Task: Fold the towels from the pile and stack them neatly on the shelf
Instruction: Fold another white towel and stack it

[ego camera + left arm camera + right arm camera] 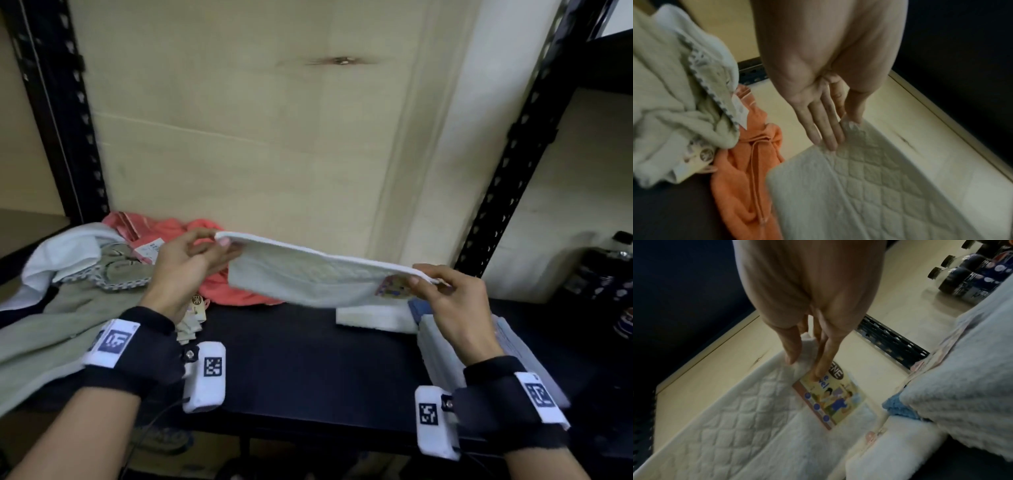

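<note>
A white quilted towel (308,277) hangs stretched in the air above the black shelf (308,370). My left hand (195,260) pinches its left corner between thumb and fingers. My right hand (442,291) pinches the right corner, beside a colourful paper label (394,286). The left wrist view shows my fingers (824,126) flat against the towel (869,186), thumb on the edge. In the right wrist view my fingertips (818,369) press on the label (830,400) of the towel (748,418). The unfolded pile lies at the left: a pale green towel (68,308) and a coral one (219,284).
Folded white towels (442,349) sit stacked on the shelf at the right, with another folded one (373,318) behind them. Black perforated uprights (61,113) frame the bay against a beige back panel (257,137). Dark bottles (970,275) stand in the neighbouring bay.
</note>
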